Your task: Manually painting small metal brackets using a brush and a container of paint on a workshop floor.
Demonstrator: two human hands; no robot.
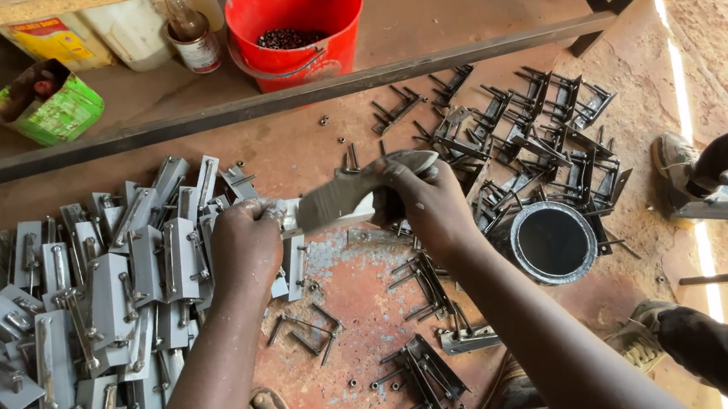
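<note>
Fingers of both hands closed on one grey plate, held flat above the floor's middle.
The left hand [245, 244] pinched the plate [337, 203] at one end, beside the latch pile [77, 307]; the right hand [422, 198] gripped the other, seemingly to steady it, near the round tin [554, 241].

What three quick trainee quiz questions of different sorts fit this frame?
1. True or false: the red bucket stands under the bench rail.
2. Which hand grips the brush: A left, B right, C neither?
3. Fill in: the grey plates are piled on the person's ____ side.

Key: 1 true. 2 B; the right hand holds it, while the left hand holds a plate. 3 left.
</note>
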